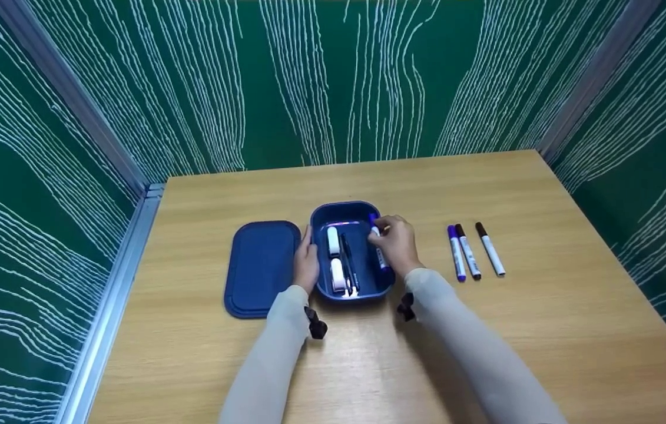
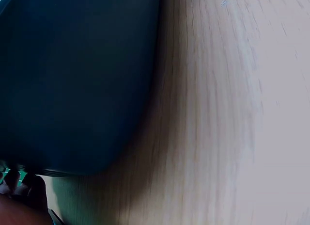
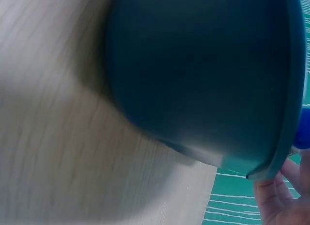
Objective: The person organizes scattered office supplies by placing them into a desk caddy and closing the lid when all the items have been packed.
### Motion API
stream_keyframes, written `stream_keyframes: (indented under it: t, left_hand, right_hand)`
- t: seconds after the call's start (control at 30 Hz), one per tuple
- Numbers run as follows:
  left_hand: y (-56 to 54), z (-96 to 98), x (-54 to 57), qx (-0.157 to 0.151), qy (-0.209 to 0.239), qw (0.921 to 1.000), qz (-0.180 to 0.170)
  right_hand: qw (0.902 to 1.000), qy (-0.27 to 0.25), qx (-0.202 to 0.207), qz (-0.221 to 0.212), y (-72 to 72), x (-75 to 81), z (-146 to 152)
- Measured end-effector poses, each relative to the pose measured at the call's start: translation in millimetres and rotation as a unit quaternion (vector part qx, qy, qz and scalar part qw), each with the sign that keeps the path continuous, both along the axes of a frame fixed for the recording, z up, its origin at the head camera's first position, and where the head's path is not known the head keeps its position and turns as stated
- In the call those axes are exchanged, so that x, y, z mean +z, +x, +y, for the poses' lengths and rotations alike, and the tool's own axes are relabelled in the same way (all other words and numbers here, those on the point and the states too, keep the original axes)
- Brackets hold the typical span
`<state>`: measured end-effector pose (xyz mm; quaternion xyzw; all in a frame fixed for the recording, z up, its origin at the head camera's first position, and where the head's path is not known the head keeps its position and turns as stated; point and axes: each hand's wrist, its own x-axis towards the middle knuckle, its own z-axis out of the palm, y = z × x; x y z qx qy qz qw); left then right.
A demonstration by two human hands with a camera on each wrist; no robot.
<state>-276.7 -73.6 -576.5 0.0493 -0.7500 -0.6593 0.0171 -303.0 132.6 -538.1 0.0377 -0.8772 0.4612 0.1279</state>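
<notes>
A dark blue open box (image 1: 350,298) stands on the table in the head view. My left hand (image 1: 307,262) rests along its left wall, fingers extended. With thumb and fingers, my right hand (image 1: 397,241) pinches a white marker (image 1: 380,258) with blue-purple ends, which lies lengthwise along the box's right inner wall; the hand covers part of it. Inside the box, at the left, are two small white objects (image 1: 333,240), one behind the other, beside slim dark pens (image 1: 349,259). The right wrist view shows the box's outer wall (image 3: 203,79) and the marker's blue end (image 3: 303,130) at the rim.
The blue lid (image 1: 262,268) lies flat left of the box. To the right lie a purple-capped marker (image 1: 456,253) and two dark-capped markers, one (image 1: 468,252) close beside it and another (image 1: 490,250) further right. Green white-lined walls (image 1: 285,88) enclose the wooden table (image 1: 356,365).
</notes>
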Motion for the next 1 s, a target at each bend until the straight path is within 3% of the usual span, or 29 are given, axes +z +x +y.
stream_keyframes:
  t: [0.17, 0.7, 1.0]
  left_hand:
    - [1.5, -0.6, 0.4, -0.001, 0.0, 1.0, -0.003]
    - [1.2, -0.5, 0.2, 0.004, -0.012, 0.9999, 0.0]
    - [1.0, -1.3, -0.8, 0.004, -0.013, 0.9999, -0.002]
  right_hand:
    - [0.9997, 0.004, 0.001, 0.024, -0.3, -3.4, -4.8]
    - [0.9996, 0.016, 0.014, -0.017, 2.3, -7.0, -22.7]
    - [0.9983, 0.047, 0.031, -0.017, 4.0, -12.4, -30.4]
